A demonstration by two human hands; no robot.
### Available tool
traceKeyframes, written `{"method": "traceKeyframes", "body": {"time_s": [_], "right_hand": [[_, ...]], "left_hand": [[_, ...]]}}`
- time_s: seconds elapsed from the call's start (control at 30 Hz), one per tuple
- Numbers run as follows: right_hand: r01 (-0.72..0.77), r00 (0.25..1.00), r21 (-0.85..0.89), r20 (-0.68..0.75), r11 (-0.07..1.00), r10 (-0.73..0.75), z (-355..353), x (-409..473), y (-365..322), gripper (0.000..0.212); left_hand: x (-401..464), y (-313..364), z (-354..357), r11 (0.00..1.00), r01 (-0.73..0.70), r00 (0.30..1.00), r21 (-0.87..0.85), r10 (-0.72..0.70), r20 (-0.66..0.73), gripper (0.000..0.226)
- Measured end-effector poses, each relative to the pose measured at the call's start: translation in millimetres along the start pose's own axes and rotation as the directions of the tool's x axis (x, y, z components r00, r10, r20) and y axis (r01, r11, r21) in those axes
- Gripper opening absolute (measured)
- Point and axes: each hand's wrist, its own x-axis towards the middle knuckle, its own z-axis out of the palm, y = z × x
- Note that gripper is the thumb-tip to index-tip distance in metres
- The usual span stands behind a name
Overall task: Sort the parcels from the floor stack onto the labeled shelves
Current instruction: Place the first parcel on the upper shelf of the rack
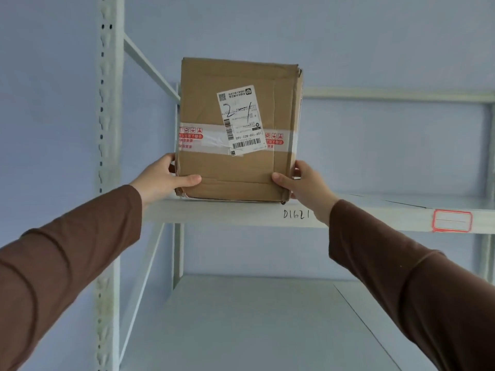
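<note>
Pale blue wall [348, 36] fills the background behind a white metal shelving rack [108, 129] with perforated uprights and flat boards. On the upper shelf board [388, 203] stands a brown cardboard parcel [211, 103], upright on its lower edge near the rack's left end, its front face turned towards me. A white shipping label [242, 120] with barcodes and a handwritten "2-1" sits tilted across a band of white tape with red print [198, 137] that wraps the box. My left hand [160, 178] grips the parcel's lower left corner, thumb lying across the front face and the fingers curled round the side. My right hand [304, 184] holds the lower right corner the same way, thumb on the front, fingers behind the edge. Both arms wear long brown sleeves [67, 263]. Handwritten characters "D1621" [296, 214] mark the shelf's front edge just below the parcel, and a red-bordered blank sticker [452, 220] sits further right on the same edge. Below lies a lower white shelf board [254, 317].
</note>
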Motion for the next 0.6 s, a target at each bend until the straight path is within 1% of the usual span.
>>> {"method": "traceKeyframes", "body": {"time_s": [0.1, 0.2, 0.3, 0.43, 0.6], "right_hand": [[-0.003, 1.0, -0.063, -0.008, 0.998, 0.003, 24, 9, -3, 0.055], [-0.002, 0.999, -0.106, -0.035, 0.994, -0.002, 37, 16, -6, 0.063], [-0.015, 0.999, -0.154, -0.047, 0.988, 0.008, 42, 21, -8, 0.07], [-0.039, 0.999, -0.19, -0.037, 0.981, 0.033, 43, 26, -8, 0.073], [-0.056, 0.998, -0.242, -0.028, 0.969, 0.051, 41, 34, -6, 0.08]], "left_hand": [[17, -27, -14, 0.998, -0.016, 0.998, 0.056, 0.013, 0.056, 0.072], [32, -46, -24, 0.997, -0.042, 0.997, 0.07, 0.037, 0.073, 0.074], [44, -56, -28, 0.994, -0.073, 0.993, 0.086, 0.065, 0.094, 0.079], [57, -66, -30, 0.992, -0.068, 0.99, 0.109, 0.054, 0.128, 0.089], [66, -70, -29, 0.989, -0.071, 0.986, 0.131, 0.05, 0.156, 0.095]]}}
